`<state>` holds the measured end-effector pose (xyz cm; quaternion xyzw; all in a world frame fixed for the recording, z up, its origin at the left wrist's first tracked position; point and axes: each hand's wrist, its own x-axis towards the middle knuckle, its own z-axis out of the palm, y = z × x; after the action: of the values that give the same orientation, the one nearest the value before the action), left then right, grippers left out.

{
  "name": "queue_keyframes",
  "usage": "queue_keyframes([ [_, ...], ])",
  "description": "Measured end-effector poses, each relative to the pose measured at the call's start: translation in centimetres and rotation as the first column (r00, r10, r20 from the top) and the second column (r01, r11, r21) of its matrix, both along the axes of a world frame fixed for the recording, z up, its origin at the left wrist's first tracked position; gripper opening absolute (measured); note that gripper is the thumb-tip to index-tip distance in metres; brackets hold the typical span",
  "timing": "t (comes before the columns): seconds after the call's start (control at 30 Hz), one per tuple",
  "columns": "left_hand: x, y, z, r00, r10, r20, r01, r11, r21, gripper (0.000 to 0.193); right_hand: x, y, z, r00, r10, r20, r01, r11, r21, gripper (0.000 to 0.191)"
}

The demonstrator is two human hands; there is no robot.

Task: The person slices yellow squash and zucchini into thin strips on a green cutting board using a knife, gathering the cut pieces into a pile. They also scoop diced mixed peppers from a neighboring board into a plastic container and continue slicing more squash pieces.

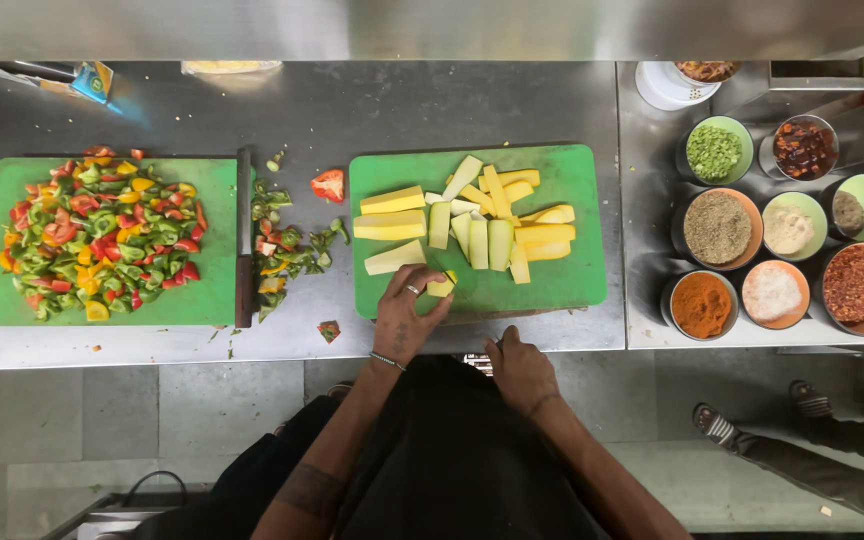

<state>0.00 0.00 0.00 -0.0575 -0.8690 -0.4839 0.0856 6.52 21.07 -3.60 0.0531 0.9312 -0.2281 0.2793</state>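
Yellow squash piece apparently pinched between closed left fingers; right hand fingers unclear.

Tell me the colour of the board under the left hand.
Green cutting board, head view.

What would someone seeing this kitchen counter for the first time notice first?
Probably the bright heap of chopped peppers on the left green board. Next, pale yellow vegetable slices on the middle board, where the left hand touches a small piece. Bowls of spices crowd the right.
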Motion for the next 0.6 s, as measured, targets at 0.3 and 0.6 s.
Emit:
queue_keyframes([
  [0.3, -0.4, -0.2, 1.6, 1.0, -0.002, -0.014, 0.002, 1.0, -0.006, 0.031, 3.0, 2.3, -2.2, 0.999, -0.014, 0.053, 0.014, 1.0, 0.011, 0.047],
  [0.6, -0.5, -0.2, 5.9, 0.996, 0.005, 0.088, -0.006, 1.0, 0.009, 0.032, -0.3, 3.6, -1.3, 0.998, -0.008, 0.065, 0.031, 0.93, -0.366, 0.046],
])
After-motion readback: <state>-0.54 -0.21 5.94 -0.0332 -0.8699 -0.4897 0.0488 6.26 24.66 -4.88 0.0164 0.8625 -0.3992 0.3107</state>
